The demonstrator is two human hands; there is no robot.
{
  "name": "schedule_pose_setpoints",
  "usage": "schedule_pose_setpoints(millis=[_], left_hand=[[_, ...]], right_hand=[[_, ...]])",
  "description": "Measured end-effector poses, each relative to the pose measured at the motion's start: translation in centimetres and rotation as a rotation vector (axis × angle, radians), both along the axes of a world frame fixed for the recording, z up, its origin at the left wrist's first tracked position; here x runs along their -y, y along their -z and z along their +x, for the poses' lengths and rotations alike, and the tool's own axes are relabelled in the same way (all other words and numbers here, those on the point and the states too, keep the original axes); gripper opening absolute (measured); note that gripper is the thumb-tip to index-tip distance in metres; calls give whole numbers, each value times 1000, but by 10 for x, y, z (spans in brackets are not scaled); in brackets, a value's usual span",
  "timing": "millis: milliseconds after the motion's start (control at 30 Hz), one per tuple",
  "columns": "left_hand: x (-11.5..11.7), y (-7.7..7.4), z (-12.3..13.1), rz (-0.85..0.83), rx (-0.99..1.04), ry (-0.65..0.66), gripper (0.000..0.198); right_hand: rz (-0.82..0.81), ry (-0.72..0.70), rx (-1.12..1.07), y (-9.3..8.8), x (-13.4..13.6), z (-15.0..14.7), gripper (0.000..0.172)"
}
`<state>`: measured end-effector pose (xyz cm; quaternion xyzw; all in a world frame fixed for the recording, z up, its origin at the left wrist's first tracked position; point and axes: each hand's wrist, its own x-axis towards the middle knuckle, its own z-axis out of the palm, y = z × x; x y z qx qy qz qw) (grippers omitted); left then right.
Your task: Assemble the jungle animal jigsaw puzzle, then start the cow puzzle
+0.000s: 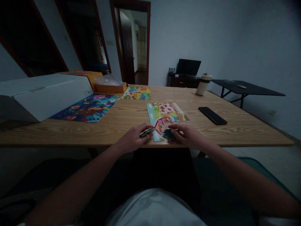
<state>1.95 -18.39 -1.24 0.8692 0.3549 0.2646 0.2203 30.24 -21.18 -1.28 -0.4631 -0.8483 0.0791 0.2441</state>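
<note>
A partly assembled farm jigsaw puzzle (166, 113) lies on the wooden table (122, 121) near its front edge. My left hand (133, 137) is closed round a small stack of puzzle pieces (146, 132), just left of the puzzle's lower corner. My right hand (187, 135) pinches a dark green puzzle piece (168, 134) at the puzzle's bottom edge, where a gap shows. Both hands rest on the table edge, a short gap apart.
A black phone (212, 115) lies right of the puzzle. A lidded cup (203, 83) stands at the back right. Two finished colourful puzzles (88, 108) (137, 93) lie to the left and behind. A large white box (44, 94) and an orange box (103, 82) fill the left.
</note>
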Motion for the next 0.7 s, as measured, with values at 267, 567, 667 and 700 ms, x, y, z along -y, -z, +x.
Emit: schedule_pose_setpoints(millis=[267, 567, 667, 700], left_hand=[[0, 0, -1, -13, -6, -3, 36], [-2, 4, 0, -13, 16, 1, 36], [-1, 3, -1, -21, 22, -1, 35], [0, 2, -1, -25, 23, 0, 35]], right_hand=[[127, 115, -93, 8, -7, 9, 34], [133, -172, 52, 10, 2, -8, 26], [115, -210, 86, 2, -2, -10, 22], [106, -214, 92, 0, -4, -9, 20]])
